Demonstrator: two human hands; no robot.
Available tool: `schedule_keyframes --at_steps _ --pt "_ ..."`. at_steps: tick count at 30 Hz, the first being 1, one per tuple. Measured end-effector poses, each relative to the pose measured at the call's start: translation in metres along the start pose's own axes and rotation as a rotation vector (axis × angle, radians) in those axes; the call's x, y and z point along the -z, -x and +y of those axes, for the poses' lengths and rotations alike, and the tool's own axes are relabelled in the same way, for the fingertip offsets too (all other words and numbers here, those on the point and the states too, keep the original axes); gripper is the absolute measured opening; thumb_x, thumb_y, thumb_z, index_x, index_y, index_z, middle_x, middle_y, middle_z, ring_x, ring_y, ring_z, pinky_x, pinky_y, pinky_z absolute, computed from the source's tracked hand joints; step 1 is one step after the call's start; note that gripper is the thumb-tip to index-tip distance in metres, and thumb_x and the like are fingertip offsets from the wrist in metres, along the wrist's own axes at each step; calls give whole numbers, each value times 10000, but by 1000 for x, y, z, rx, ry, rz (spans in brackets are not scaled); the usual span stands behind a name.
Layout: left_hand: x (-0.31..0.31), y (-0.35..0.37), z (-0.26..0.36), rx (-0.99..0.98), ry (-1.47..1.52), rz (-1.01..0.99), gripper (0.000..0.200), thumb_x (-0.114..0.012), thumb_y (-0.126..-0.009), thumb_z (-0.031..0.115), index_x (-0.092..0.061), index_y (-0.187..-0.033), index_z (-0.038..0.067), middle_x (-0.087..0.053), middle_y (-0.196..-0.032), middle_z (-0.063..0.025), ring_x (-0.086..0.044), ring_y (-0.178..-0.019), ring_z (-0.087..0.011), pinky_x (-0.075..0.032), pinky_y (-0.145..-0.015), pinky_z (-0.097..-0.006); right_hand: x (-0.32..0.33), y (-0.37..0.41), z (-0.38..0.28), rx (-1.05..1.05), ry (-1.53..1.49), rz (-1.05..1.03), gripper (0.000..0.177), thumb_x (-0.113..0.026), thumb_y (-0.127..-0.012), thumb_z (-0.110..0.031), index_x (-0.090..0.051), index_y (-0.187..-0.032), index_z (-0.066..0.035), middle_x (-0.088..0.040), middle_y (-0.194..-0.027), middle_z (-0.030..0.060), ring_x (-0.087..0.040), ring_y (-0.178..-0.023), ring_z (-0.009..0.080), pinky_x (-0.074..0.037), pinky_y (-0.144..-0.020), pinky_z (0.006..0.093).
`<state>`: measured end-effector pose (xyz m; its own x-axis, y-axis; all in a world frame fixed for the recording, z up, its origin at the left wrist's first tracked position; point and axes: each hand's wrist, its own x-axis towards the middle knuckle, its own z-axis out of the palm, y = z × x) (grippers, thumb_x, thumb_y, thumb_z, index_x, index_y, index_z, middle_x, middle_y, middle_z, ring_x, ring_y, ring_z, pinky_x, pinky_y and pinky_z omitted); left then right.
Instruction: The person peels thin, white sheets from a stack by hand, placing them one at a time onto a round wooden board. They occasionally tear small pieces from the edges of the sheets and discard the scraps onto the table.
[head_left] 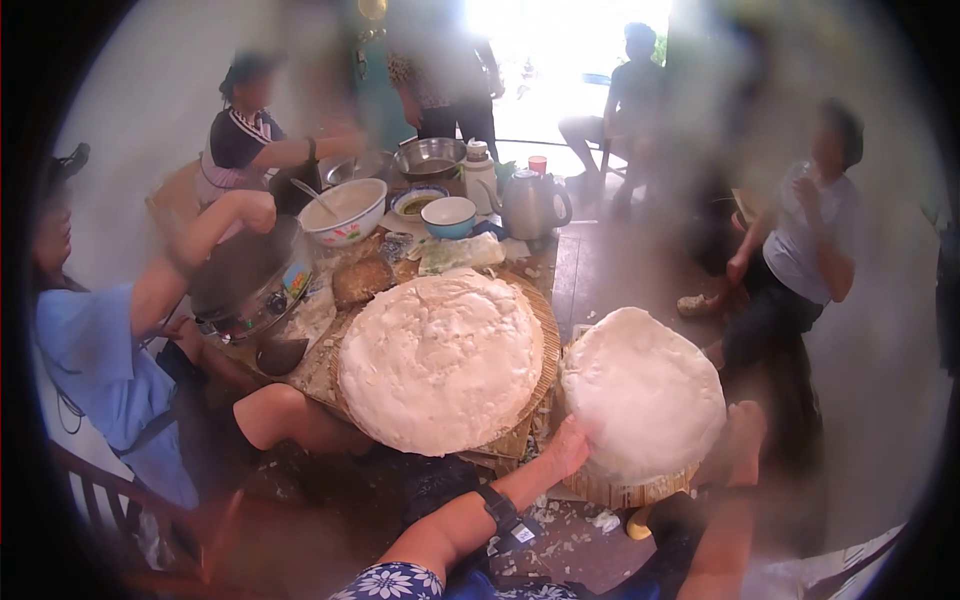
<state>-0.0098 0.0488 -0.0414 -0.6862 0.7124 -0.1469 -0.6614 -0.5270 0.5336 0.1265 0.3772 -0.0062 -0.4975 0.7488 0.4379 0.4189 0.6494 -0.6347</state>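
A round white sheet that looks like dough lies on a round woven mat in front of me. My left hand, with a dark watch on its wrist, is at the sheet's lower left edge, its fingers closed at the rim. At the right edge is my right hand, its fingers blurred so that their grip cannot be made out. A larger white dough round rests on another woven mat to the left.
Behind the dough rounds are an enamel basin, a blue bowl, a kettle, a thermos and a metal basin. A person in blue sits at left near a large pan. Others sit or stand farther back.
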Motion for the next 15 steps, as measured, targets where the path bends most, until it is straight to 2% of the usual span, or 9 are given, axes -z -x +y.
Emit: schedule_keyframes --at_steps 1,4,6,7,8,9,10,13,15 --pt "2 0 0 -10 -14 -12 337 -602 -812 58 -507 -1134 76 -606 -1025 -53 -617 -897 -183 -536 -715 -360 0 -1 -13 -106 53 6 264 -653 -722 -152 -603 -949 -27 -592 -706 110 -583 -685 257 -465 -661 362" --pt "2 2 2 39 -53 35 348 -600 -822 86 -492 -1153 92 -612 -997 -49 -622 -867 -184 -534 -709 -361 -8 9 -78 201 -13 -72 343 -642 -725 -148 -595 -1053 -59 -603 -744 118 -590 -696 269 -470 -652 368" --pt "0 5 6 57 -120 41 328 -584 -841 119 -484 -1153 99 -622 -974 -43 -630 -829 -190 -533 -701 -355 -16 30 -161 460 -147 -228 408 -621 -739 -134 -572 -1141 -81 -600 -772 129 -595 -708 265 -472 -659 372" --pt "-6 9 8 71 -120 60 319 -580 -845 123 -486 -1149 102 -624 -972 -42 -631 -818 -191 -533 -699 -354 -9 40 -215 436 -138 -439 419 -597 -760 -125 -559 -1176 -91 -604 -824 144 -596 -723 274 -477 -670 372" --pt "-10 10 8 85 -119 80 311 -577 -848 127 -488 -1145 105 -626 -970 -41 -633 -808 -191 -533 -698 -353 -23 43 -240 602 -101 -463 421 -586 -770 -118 -546 -1189 -101 -607 -849 153 -600 -746 291 -481 -679 384" --pt "-4 5 4 75 -165 104 294 -568 -852 122 -494 -1136 117 -629 -971 -37 -633 -798 -188 -528 -691 -354 -35 50 -273 710 -176 -420 427 -596 -767 -101 -549 -1191 -91 -613 -842 141 -591 -755 300 -480 -710 355" --pt "-1 7 2 70 -148 71 274 -557 -860 129 -500 -1128 122 -632 -961 -35 -633 -792 -184 -526 -687 -353 -47 53 -301 740 -140 -485 459 -554 -782 -124 -495 -1237 -98 -618 -912 172 -606 -832 337 -482 -717 422" --pt "4 4 4 72 -90 11 189 -499 -899 173 -529 -1082 139 -639 -914 -28 -629 -760 -161 -514 -658 -338 -73 59 -363 811 -33 -525 469 -533 -793 -150 -463 -1254 -105 -618 -965 180 -599 -889 352 -474 -762 436" --pt "11 0 4 75 -203 -16 173 -479 -908 182 -537 -1066 144 -639 -910 -30 -626 -738 -160 -511 -654 -333 -86 59 -387 837 -21 -542 468 -530 -794 -164 -456 -1254 -117 -618 -980 179 -597 -911 351 -470 -777 439"
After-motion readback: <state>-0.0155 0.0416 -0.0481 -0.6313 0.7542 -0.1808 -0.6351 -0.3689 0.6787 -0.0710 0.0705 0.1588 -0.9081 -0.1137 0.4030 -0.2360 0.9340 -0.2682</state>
